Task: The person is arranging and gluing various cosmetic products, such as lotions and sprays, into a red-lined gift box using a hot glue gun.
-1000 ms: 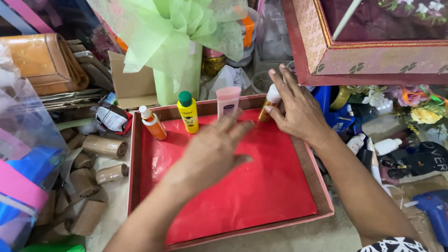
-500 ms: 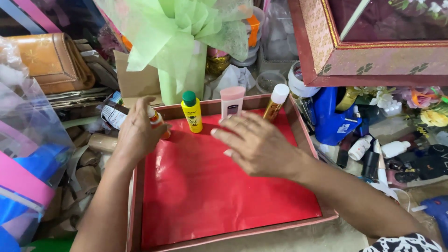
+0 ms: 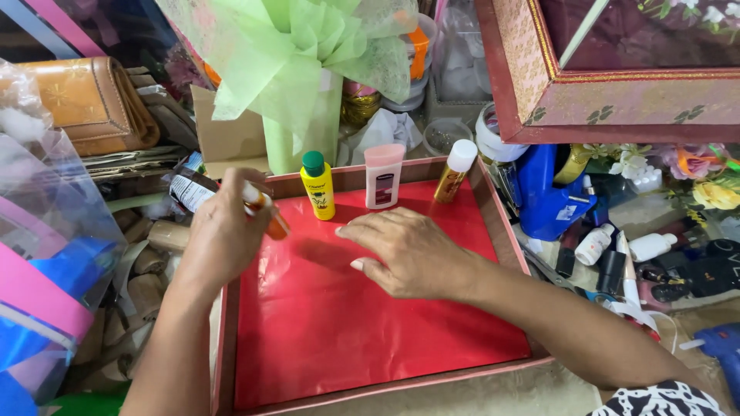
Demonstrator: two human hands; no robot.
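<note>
A shallow wooden tray [image 3: 510, 246] lined with red paper [image 3: 370, 323] lies in front of me. My left hand [image 3: 223, 235] grips a small orange bottle with a white cap [image 3: 266, 216] at the tray's upper left corner, tilted. My right hand [image 3: 408, 250] rests flat on the red paper, fingers spread. Along the tray's back edge stand a yellow bottle with a green cap [image 3: 318, 185], a pink tube [image 3: 383, 176] and a gold bottle with a white cap [image 3: 455, 169].
A green paper-wrapped bundle [image 3: 301, 69] stands behind the tray. A tan purse [image 3: 89, 104] and cardboard tubes [image 3: 166, 235] lie at left. A large framed box [image 3: 617, 69] is at upper right, with a blue container [image 3: 551, 192], small bottles and flowers below it.
My left hand moved from the tray's middle to the left and took hold of the orange bottle. My right hand left the gold bottle and came down flat on the red paper.
</note>
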